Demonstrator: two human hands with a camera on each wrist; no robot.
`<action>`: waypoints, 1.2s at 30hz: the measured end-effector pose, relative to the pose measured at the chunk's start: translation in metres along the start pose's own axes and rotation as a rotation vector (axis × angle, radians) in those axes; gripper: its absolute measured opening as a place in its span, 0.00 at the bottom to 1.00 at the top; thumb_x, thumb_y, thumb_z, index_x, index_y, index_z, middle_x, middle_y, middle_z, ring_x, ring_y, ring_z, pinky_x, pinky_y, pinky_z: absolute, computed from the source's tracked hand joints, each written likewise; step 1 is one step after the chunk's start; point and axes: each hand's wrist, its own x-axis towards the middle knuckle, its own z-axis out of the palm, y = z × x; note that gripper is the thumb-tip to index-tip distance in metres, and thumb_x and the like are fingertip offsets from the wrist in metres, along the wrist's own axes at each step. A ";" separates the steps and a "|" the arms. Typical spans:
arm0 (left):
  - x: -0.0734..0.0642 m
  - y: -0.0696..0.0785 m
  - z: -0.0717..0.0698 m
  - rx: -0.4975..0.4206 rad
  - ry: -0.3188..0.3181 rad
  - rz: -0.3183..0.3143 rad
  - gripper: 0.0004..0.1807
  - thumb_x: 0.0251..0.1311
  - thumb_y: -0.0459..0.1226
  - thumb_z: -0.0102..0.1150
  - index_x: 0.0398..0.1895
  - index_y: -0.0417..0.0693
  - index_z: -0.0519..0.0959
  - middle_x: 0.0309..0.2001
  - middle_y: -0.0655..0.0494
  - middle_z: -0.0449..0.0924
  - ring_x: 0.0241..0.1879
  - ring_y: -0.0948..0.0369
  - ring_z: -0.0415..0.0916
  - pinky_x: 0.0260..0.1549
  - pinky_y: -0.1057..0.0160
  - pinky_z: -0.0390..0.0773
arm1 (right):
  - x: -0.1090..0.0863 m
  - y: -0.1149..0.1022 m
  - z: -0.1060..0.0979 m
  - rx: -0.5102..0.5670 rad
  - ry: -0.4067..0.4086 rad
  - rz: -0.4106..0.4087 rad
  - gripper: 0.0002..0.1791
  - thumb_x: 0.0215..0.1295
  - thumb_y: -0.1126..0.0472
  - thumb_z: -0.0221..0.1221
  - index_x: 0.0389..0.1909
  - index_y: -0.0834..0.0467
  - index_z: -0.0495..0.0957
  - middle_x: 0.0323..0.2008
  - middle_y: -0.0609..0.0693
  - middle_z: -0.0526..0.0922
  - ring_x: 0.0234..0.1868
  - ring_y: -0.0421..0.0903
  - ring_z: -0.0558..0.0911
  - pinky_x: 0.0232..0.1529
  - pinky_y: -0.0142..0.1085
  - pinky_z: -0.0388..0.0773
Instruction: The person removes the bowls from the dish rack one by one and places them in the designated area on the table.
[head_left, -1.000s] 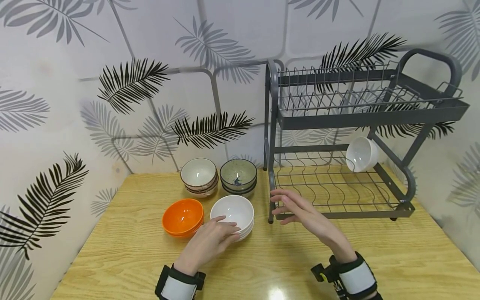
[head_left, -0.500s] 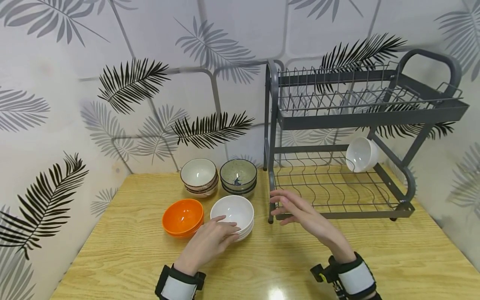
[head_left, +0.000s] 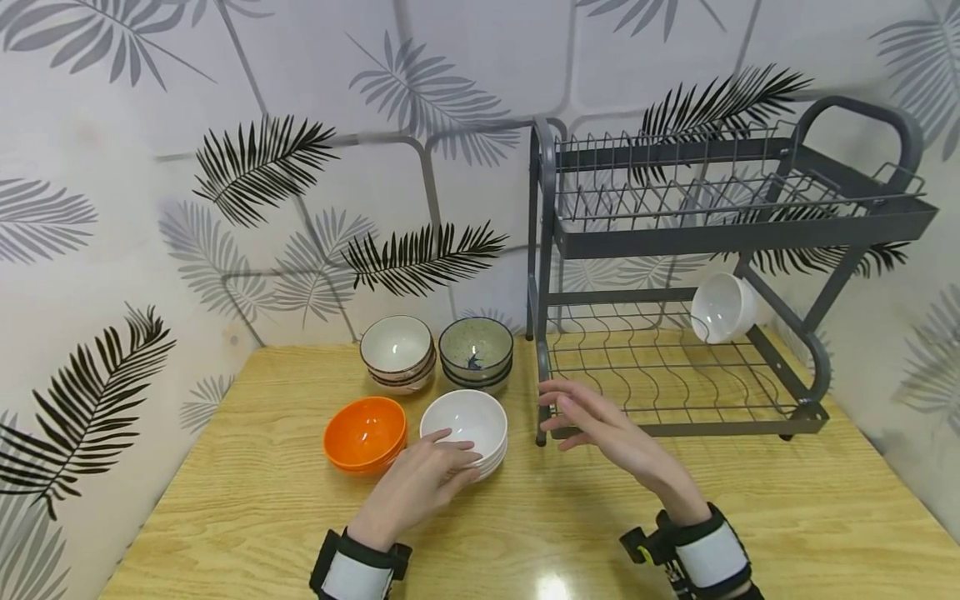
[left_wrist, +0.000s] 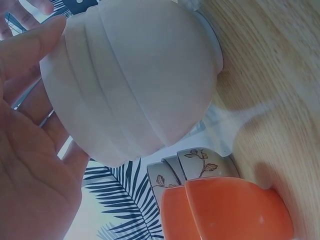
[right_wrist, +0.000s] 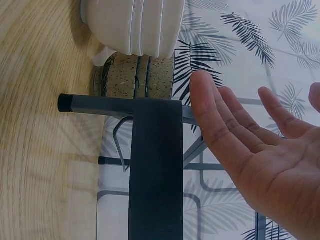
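Note:
A stack of several white bowls (head_left: 465,421) stands on the wooden table in front of me. My left hand (head_left: 420,487) pinches the near rim of the top bowl, its fingers dipping over into the bowl. In the left wrist view the thumb lies on the outside of the white bowls (left_wrist: 145,80), while the other fingertips are hidden behind the rim. My right hand (head_left: 607,429) hovers by the front left leg of the dish rack (head_left: 678,429), fingers loosely extended and holding nothing.
Orange bowls (head_left: 365,433) are stacked left of the white ones. Brown-rimmed bowls (head_left: 397,346) and grey-green bowls (head_left: 477,346) stand behind, near the patterned wall. A white bowl (head_left: 723,308) rests tilted on the rack's lower tier, at its right end.

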 end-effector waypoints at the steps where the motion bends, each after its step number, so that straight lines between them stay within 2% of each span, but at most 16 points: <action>1: 0.000 0.000 0.000 0.001 0.002 0.000 0.11 0.59 0.41 0.63 0.41 0.47 0.87 0.46 0.52 0.85 0.51 0.56 0.78 0.62 0.50 0.69 | 0.000 0.000 0.000 -0.002 -0.002 -0.002 0.24 0.79 0.55 0.37 0.67 0.66 0.59 0.60 0.68 0.67 0.55 0.65 0.74 0.49 0.55 0.79; 10: 0.000 0.001 0.001 0.005 0.018 0.022 0.12 0.59 0.41 0.62 0.41 0.46 0.87 0.45 0.52 0.85 0.50 0.57 0.79 0.63 0.50 0.68 | 0.001 0.002 0.001 -0.021 -0.018 0.000 0.24 0.79 0.55 0.37 0.67 0.65 0.60 0.59 0.67 0.68 0.55 0.65 0.73 0.49 0.54 0.79; 29: 0.000 0.001 0.000 -0.008 0.004 0.010 0.12 0.60 0.42 0.62 0.42 0.47 0.87 0.46 0.53 0.85 0.50 0.58 0.79 0.64 0.50 0.67 | 0.000 0.001 0.001 -0.013 -0.030 -0.011 0.23 0.79 0.57 0.38 0.68 0.64 0.59 0.60 0.66 0.68 0.55 0.64 0.74 0.49 0.56 0.78; 36: -0.001 -0.001 -0.002 -0.006 0.011 0.013 0.15 0.62 0.44 0.60 0.46 0.47 0.86 0.47 0.55 0.84 0.54 0.58 0.76 0.65 0.49 0.65 | -0.001 0.000 0.001 -0.013 -0.020 -0.008 0.23 0.79 0.56 0.39 0.67 0.63 0.60 0.59 0.64 0.70 0.55 0.61 0.75 0.49 0.55 0.79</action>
